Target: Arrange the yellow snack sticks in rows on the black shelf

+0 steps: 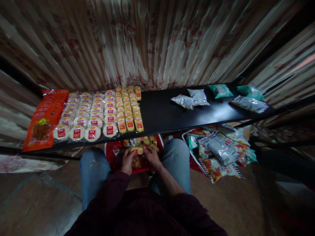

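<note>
A small yellow wrapped snack cake (136,150) lies between my hands, above a red basket (159,144). My left hand (128,162) is closed on its left end. At the other end, my right hand (152,156) has its fingers closed against the wrapper. More small packets in yellow wrappers lie in the basket under and behind my hands, partly hidden. On the black shelf (159,109) just beyond, matching yellow snack cakes (129,124) stand in tight rows. To their left run rows of round white wrapped cakes (92,132).
Orange snack bags (40,131) overlap at the shelf's left end. White bags (199,96) and green bags (220,90) lie on its right part. A second basket (194,157) by my right knee is heaped with bags (219,149). A curtain (152,42) hangs behind.
</note>
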Tool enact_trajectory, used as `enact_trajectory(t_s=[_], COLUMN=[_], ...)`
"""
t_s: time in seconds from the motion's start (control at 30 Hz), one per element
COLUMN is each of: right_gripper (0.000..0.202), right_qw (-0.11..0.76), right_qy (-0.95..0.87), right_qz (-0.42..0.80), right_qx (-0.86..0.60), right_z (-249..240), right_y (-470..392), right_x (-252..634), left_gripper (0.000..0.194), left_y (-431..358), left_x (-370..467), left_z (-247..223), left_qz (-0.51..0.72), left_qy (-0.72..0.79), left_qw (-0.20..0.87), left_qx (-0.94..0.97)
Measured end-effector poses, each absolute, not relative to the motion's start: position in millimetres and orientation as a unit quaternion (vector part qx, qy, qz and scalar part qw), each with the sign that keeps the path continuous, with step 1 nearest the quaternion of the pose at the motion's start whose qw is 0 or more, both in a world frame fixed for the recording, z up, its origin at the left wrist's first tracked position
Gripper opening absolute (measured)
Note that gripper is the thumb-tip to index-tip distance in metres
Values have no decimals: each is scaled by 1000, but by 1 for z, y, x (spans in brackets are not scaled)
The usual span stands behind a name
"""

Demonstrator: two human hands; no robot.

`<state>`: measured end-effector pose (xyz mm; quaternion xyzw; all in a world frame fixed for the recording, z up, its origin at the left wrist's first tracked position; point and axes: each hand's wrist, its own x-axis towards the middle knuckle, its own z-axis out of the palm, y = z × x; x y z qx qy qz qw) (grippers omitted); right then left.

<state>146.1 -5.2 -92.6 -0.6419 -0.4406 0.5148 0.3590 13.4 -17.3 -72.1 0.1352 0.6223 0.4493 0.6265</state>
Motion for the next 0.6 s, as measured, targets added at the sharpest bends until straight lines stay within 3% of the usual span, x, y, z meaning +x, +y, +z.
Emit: enact_trajectory(t_s=[0.6], right_gripper=[51], right_qw=[502], right_qy=[-302], right_qz=[489], right_qx=[-646], right_z=[-70], right_y=[-2], right_x=[151], left_gripper=[34], left_y=[-35], left_x=[19], left_z=[-53], left_qz=[418], left_qy=[526], left_qw=[729], left_qx=[130])
